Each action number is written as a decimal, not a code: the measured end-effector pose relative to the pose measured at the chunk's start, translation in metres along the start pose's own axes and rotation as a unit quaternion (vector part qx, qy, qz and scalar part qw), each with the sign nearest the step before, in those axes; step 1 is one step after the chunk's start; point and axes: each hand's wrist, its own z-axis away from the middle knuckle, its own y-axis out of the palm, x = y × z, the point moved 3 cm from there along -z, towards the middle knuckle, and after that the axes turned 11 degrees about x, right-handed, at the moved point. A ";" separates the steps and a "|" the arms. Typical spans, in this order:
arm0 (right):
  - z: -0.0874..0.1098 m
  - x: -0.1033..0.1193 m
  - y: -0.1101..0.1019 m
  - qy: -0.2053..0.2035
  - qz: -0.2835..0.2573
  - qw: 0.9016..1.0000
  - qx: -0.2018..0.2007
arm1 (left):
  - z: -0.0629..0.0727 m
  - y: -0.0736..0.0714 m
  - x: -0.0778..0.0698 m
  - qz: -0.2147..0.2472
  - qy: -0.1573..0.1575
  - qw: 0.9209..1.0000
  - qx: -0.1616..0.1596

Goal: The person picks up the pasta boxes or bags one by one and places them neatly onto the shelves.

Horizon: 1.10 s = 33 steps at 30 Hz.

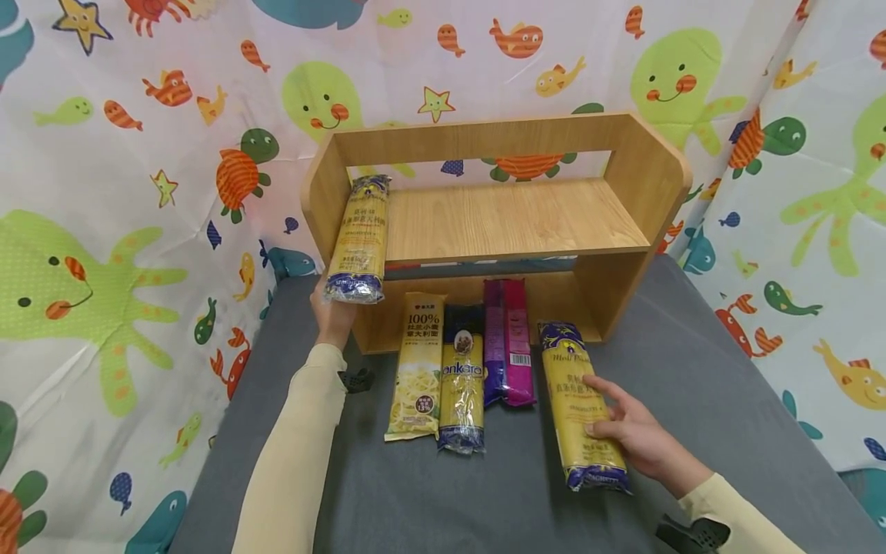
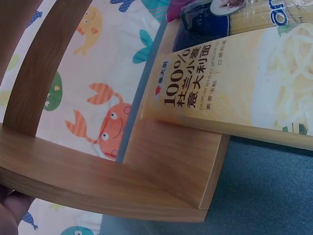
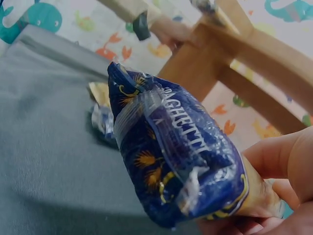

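My right hand (image 1: 633, 431) grips a yellow spaghetti pack (image 1: 577, 408) with blue ends by its right edge. In the right wrist view the pack's blue end (image 3: 171, 152) tilts toward the camera, with fingers and thumb round the yellow part behind it. My left hand (image 1: 335, 312) holds the left side panel of the wooden shelf (image 1: 512, 223); its fingers are mostly hidden. Just above that hand, a matching spaghetti pack (image 1: 360, 238) lies on the upper board at the left, its blue end jutting past the front edge.
Leaning in the lower compartment are a pale yellow pasta pack (image 1: 418, 369), an Ankara pasta pack (image 1: 462, 385) and a purple-pink pack (image 1: 508, 342). Their lower ends rest on the grey cloth (image 1: 512, 500). A sea-animal curtain (image 1: 228, 77) hangs behind and at both sides.
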 end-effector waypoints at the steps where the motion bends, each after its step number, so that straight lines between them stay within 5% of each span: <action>1: 0.002 0.003 0.002 -0.004 -0.002 1.000 0.005 | 0.000 0.000 0.000 -0.001 0.000 1.000 -0.001; 19: 0.012 0.069 0.056 -0.048 0.003 0.987 0.153 | 0.004 -0.001 -0.008 -0.041 0.018 0.999 -0.014; 33: -0.007 0.151 0.099 -0.061 0.069 0.981 0.169 | 0.005 -0.001 -0.006 -0.033 0.019 0.999 -0.005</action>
